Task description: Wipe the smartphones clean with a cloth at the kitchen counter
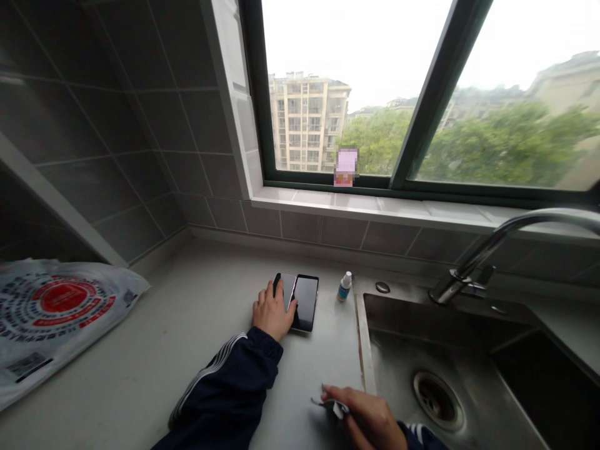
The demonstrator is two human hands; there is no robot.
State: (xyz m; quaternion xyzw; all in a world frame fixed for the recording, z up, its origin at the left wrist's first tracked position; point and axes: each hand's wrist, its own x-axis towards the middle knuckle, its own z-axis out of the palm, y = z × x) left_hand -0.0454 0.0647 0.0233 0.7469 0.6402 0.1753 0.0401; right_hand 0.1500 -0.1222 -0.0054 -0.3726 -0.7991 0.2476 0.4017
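Note:
Two dark smartphone-like slabs lie side by side on the counter: a left one (289,284), partly under my fingers, and a right one with a glossy screen (306,301). Whether they are joined I cannot tell. My left hand (273,312) rests over the left slab, fingers spread, with the thumb at the inner edge of the right one. Low in the view, my right hand (363,412) pinches a small crumpled grey cloth (336,407) above the counter. To the right of the slabs stands a small white-capped bottle (344,287) with a blue label.
A stainless steel sink (398,356) with a chrome faucet (469,262) fills the right side. On the left, a printed plastic bag (60,312) lies on the white counter (187,300). A tiled sill (365,203) runs below the window.

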